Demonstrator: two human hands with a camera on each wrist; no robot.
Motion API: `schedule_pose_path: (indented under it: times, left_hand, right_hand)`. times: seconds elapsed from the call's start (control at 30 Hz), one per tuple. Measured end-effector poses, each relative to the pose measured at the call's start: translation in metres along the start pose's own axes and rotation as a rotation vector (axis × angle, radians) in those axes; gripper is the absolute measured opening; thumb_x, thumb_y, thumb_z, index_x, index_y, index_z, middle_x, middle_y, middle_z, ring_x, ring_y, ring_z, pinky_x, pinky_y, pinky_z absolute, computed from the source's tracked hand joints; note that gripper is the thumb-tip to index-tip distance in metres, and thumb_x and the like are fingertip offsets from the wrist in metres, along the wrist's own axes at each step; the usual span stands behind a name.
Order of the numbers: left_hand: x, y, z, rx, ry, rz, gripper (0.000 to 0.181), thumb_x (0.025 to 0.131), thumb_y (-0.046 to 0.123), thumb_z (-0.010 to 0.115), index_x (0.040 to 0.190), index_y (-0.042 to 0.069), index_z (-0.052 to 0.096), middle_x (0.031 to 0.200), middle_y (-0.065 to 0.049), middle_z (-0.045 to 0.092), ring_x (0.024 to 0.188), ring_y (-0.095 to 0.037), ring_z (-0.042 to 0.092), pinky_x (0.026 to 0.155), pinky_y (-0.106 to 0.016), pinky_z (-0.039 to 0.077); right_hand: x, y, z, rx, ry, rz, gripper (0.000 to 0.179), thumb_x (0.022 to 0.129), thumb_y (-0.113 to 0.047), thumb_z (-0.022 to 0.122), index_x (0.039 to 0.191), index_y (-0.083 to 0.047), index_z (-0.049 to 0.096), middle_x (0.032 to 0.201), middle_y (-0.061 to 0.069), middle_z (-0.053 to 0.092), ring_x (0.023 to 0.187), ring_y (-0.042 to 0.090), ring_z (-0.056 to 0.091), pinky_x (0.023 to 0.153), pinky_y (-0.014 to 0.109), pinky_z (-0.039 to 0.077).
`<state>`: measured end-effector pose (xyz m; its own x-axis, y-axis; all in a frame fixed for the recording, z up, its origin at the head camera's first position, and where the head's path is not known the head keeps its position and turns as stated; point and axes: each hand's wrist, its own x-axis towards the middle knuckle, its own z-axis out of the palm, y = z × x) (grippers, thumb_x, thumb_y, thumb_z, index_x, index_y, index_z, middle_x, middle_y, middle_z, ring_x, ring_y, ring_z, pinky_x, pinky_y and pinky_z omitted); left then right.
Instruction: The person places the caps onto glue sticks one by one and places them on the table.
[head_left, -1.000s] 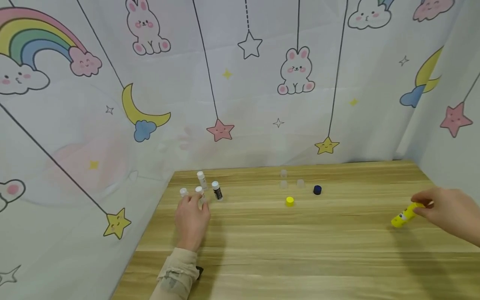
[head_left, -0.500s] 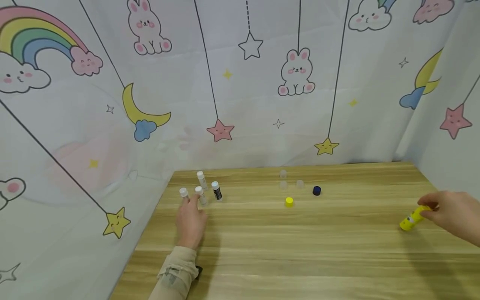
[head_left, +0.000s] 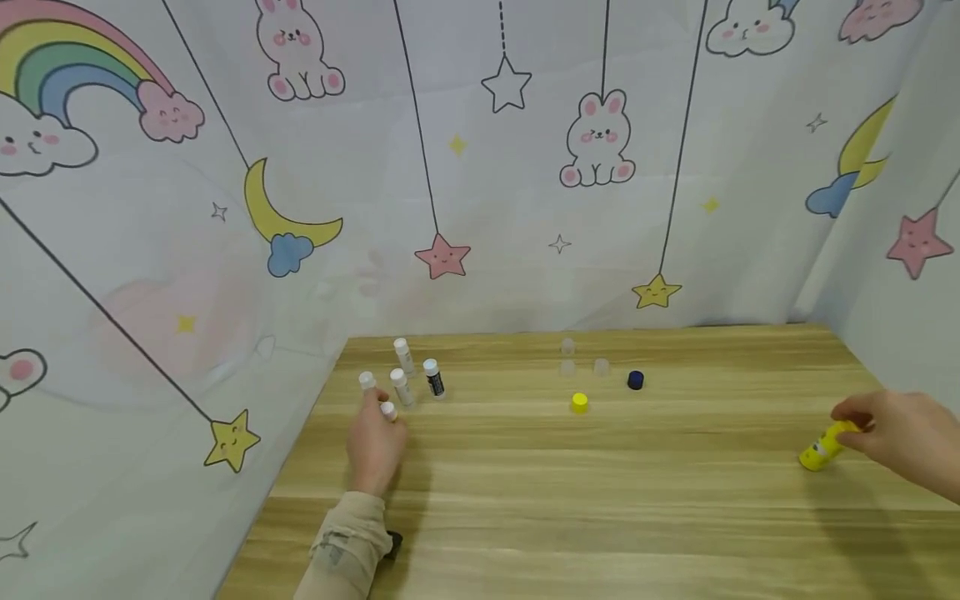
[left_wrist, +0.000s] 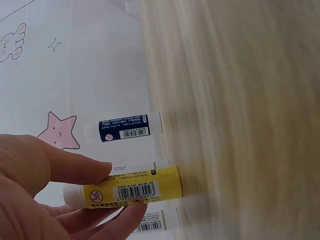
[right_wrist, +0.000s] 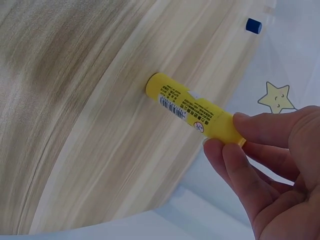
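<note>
Pinching a yellow-bodied glue stick [left_wrist: 137,191] at 7 o'clock in the head view, the left hand [head_left: 375,442] has newly exposed its white end [head_left: 388,410] beside 4 standing sticks [head_left: 402,389] (both hands therefore judged still occupied), while the right hand [head_left: 911,437], well apart, grips a tilted yellow tube [right_wrist: 192,111] at 4 o'clock.

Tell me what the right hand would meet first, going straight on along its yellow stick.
Probably the wooden tabletop: the yellow stick slopes down toward it from the right hand, and nothing shows between. How much gap remains is unclear.
</note>
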<state>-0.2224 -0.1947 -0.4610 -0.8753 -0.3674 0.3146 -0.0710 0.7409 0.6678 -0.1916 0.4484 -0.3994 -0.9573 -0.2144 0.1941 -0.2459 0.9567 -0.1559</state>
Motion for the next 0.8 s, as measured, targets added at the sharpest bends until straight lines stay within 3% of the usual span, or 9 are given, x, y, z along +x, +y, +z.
schedule_pose_path:
  times: [0.2, 0.4, 0.53, 0.8]
  left_hand:
    - [0.002, -0.008, 0.001, -0.103, -0.017, -0.055, 0.034, 0.08, -0.001, 0.071, 0.11, 0.001, 0.055, 0.102, -0.021, 0.068, 0.09, -0.037, 0.065, 0.074, -0.051, 0.049]
    - [0.004, -0.017, 0.001, -0.146, -0.07, -0.108, 0.038, 0.081, 0.006, 0.079, 0.111, -0.001, 0.058, 0.106, -0.023, 0.069, 0.098, -0.036, 0.065, 0.083, -0.051, 0.049]
    - [0.003, -0.019, 0.002, -0.166, -0.078, -0.123, 0.036, 0.079, 0.004, 0.081, 0.109, -0.002, 0.061, 0.103, -0.021, 0.069, 0.096, -0.035, 0.066, 0.083, -0.049, 0.049]
    - [0.002, -0.02, 0.002, -0.185, -0.086, -0.16, 0.032, 0.077, 0.003, 0.083, 0.101, -0.002, 0.064, 0.095, -0.018, 0.07, 0.089, -0.031, 0.065, 0.076, -0.043, 0.048]
  right_hand:
    - [-0.002, 0.0, -0.002, 0.009, 0.01, -0.033, 0.021, 0.074, -0.007, 0.085, 0.09, 0.001, 0.075, 0.078, 0.008, 0.071, 0.066, 0.024, 0.066, 0.055, 0.042, 0.053]
    - [-0.002, -0.002, -0.003, 0.015, -0.024, -0.037, 0.02, 0.074, -0.008, 0.085, 0.09, -0.001, 0.075, 0.078, 0.002, 0.07, 0.066, 0.02, 0.064, 0.054, 0.038, 0.053]
    - [-0.002, -0.002, -0.002, 0.018, -0.049, -0.03, 0.021, 0.076, -0.009, 0.084, 0.094, 0.0, 0.075, 0.08, 0.001, 0.07, 0.067, 0.018, 0.064, 0.054, 0.035, 0.052]
    - [-0.001, -0.002, -0.002, 0.019, -0.057, -0.031, 0.022, 0.079, -0.009, 0.082, 0.096, 0.002, 0.074, 0.081, 0.005, 0.07, 0.066, 0.021, 0.065, 0.056, 0.041, 0.054]
